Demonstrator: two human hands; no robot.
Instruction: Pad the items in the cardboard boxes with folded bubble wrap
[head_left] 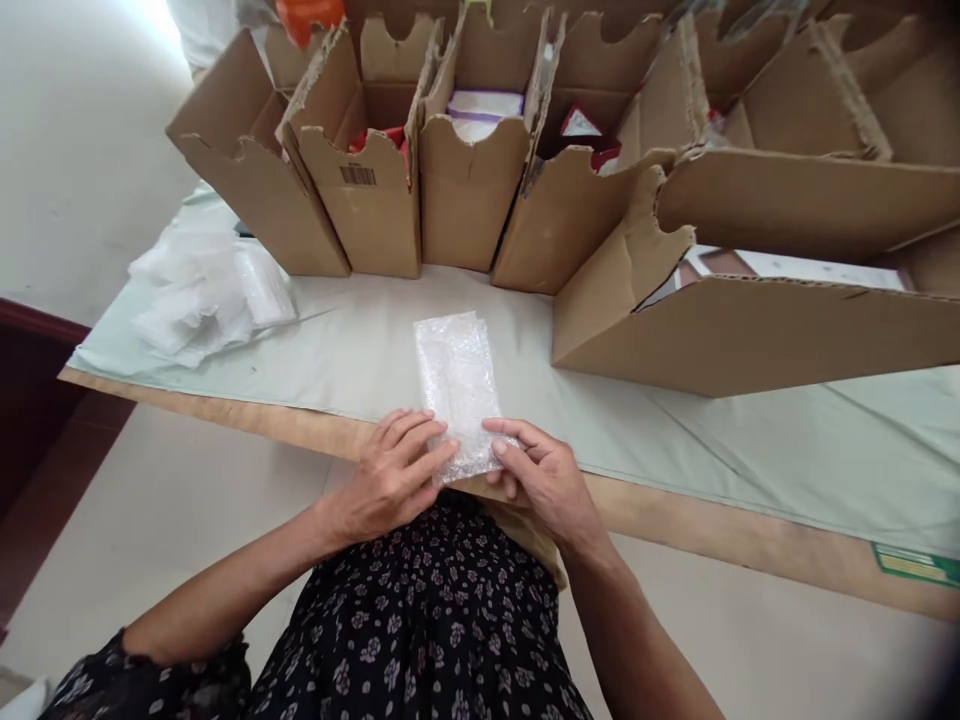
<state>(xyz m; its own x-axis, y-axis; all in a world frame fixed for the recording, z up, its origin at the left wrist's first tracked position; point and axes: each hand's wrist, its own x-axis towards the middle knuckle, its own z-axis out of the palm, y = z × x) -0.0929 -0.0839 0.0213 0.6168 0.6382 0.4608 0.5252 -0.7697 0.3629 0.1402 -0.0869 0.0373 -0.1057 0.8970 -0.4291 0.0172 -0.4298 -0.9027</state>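
Bubble wrap (454, 375) lengthwise away from body, right hand (547, 477) in corner pinch, left hand (396, 468) loosely spread atop.

Bright glare (161, 18) at upper left

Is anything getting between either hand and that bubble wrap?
Nothing visible does: the left hand touches the bubble wrap directly near its lower left edge, and the right hand grips its lower right corner.
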